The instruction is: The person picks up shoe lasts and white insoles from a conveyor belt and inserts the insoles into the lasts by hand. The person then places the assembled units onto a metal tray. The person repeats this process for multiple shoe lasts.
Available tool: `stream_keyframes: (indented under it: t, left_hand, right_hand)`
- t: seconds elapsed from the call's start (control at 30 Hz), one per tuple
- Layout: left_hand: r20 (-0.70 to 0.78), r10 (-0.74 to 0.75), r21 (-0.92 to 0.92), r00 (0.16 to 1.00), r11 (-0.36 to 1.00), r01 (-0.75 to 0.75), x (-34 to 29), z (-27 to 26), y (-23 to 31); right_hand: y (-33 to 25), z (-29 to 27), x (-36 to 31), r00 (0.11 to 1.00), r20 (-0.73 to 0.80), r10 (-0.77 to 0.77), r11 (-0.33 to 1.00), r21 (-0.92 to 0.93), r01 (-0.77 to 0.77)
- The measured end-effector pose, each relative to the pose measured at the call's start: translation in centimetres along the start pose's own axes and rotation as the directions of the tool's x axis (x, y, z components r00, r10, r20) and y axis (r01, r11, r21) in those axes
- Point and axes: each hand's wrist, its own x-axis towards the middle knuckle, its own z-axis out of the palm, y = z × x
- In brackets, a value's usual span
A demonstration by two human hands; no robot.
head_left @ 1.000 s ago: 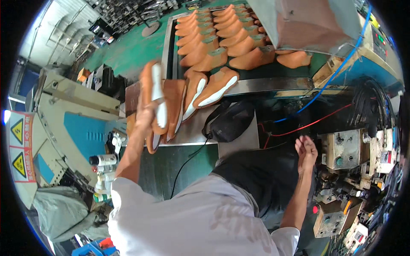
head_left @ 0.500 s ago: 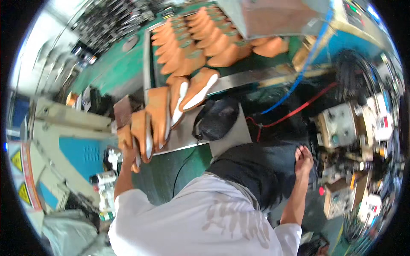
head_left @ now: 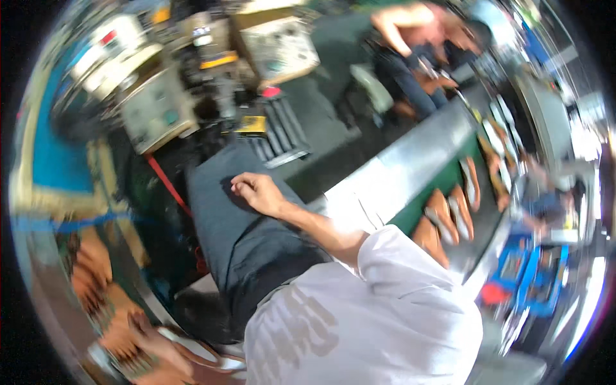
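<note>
My right hand (head_left: 258,194) hovers over or rests on my dark-trousered thigh (head_left: 224,212); which of the two I cannot tell. Its fingers are loosely curled in, and nothing shows in them. At the lower left, blurred, my left hand (head_left: 154,340) is among orange-brown shoes (head_left: 122,314). Beside it lies a shoe with a white sole (head_left: 192,346). Whether the left fingers grip a shoe is smeared by motion. On the right, several brown shoes with pale soles (head_left: 455,208) stand in a row along a green-surfaced metal-edged bench.
A bright metal bench edge (head_left: 404,160) runs beyond my right arm. Grey control boxes (head_left: 157,115) stand ahead, near a red hose (head_left: 168,186). Another person (head_left: 417,45) sits at the far right, handling a shoe. Blue crates (head_left: 526,276) are at the right.
My view has swung sharply to the right, bringing another bench and a seated person into sight. The left-hand shoes now lie at the lower left. My right hand's fingers look more curled.
</note>
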Motion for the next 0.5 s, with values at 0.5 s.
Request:
stream_keyframes:
  t: [0.5]
  left_hand:
    - [0.806,0.593,-0.520,-0.001,0.706,-0.481,-7.7,38.1,19.2]
  right_hand:
    - [11.8,-35.5,-55.5,0.206,-0.953,0.222,-0.204,-0.252,-0.946]
